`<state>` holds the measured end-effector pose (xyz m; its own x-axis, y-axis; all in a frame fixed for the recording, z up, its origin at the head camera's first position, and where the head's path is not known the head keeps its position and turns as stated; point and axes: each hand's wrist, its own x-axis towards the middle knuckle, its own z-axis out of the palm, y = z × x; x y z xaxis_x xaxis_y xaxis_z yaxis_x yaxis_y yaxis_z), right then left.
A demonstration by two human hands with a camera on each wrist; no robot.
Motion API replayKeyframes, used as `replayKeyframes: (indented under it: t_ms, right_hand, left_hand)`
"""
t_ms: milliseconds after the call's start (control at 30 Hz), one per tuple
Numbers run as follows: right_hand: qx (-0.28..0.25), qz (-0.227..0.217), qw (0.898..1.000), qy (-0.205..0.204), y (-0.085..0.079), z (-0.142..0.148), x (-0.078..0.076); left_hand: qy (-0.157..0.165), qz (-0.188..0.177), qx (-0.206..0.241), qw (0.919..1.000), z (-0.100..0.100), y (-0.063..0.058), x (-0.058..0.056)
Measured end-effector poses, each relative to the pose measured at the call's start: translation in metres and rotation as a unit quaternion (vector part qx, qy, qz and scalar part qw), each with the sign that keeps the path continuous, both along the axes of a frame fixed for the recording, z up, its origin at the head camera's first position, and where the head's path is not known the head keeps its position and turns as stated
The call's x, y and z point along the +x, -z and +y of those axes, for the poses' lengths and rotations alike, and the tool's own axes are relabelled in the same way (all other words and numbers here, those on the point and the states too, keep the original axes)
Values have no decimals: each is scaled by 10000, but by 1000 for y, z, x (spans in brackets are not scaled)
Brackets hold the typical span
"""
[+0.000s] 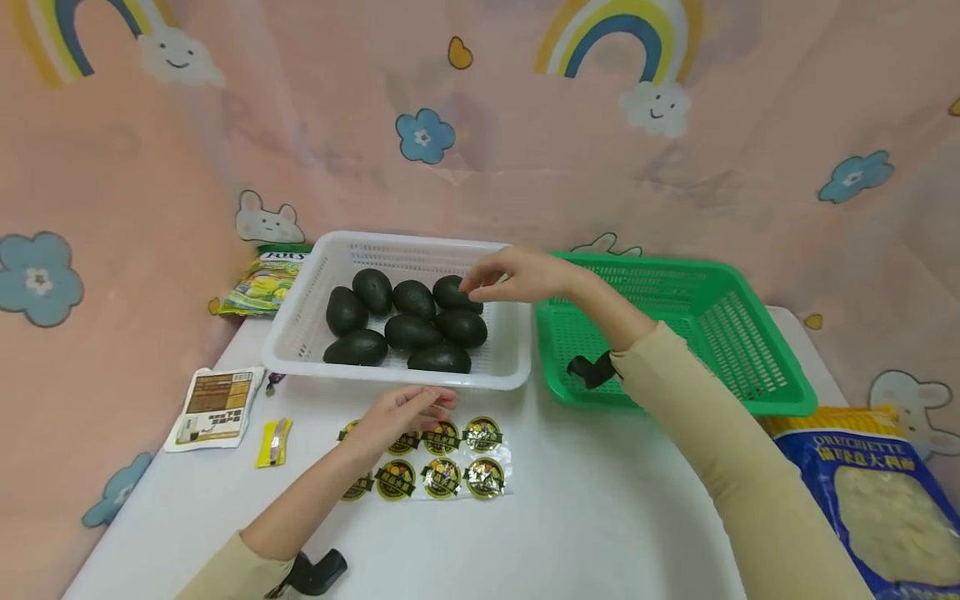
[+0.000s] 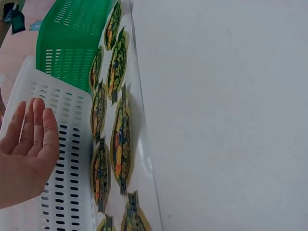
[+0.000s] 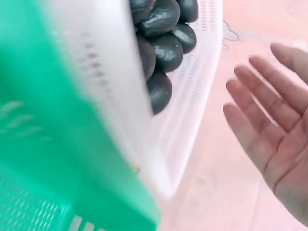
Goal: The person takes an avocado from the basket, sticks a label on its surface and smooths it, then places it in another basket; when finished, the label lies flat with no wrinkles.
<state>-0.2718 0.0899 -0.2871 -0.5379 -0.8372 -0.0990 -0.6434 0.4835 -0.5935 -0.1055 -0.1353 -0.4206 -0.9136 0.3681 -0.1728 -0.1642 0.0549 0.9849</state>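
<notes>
Several dark green avocados lie in a white perforated basket at the back of the table. Above the right end of this basket hovers my right hand, fingers loosely bent and holding nothing; the right wrist view shows its palm spread beside the basket. My left hand is in front of the basket, over a sheet of round gold-and-black stickers. Its fingers look straight and bare in the left wrist view, near the basket's perforated wall.
A green perforated basket stands right of the white one, under my right forearm. A blue pasta bag lies at the right edge. On the left are a yellow-green bag, a white packet and a small yellow packet.
</notes>
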Motion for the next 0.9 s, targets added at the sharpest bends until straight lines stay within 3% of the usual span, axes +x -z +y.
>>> replayKeyframes:
  t_ms: [100,200,400,633,900]
  right_hand:
    - [263,-489,9983,-197,4,-31,-16]
    - [452,-883,9946,-314,14,-58,-27]
    - [697,-1392,9872,-333,44,-95,-42]
    - [1172,-1527,9808,-316,66,-110,-44]
    - [1613,-1300,9767,-566,77,-121,-44]
  left_hand:
    - [-344,-470,219,9981,-1,0,-4]
    - [-682,-850,707,9915,-1,0,-4]
    - [-802,-1129,1466,9795,-1,3,-3]
    - [-678,-1102,1367,9821,-1,4,-4]
    - [-604,-1060,1249,9846,-5,3,-7]
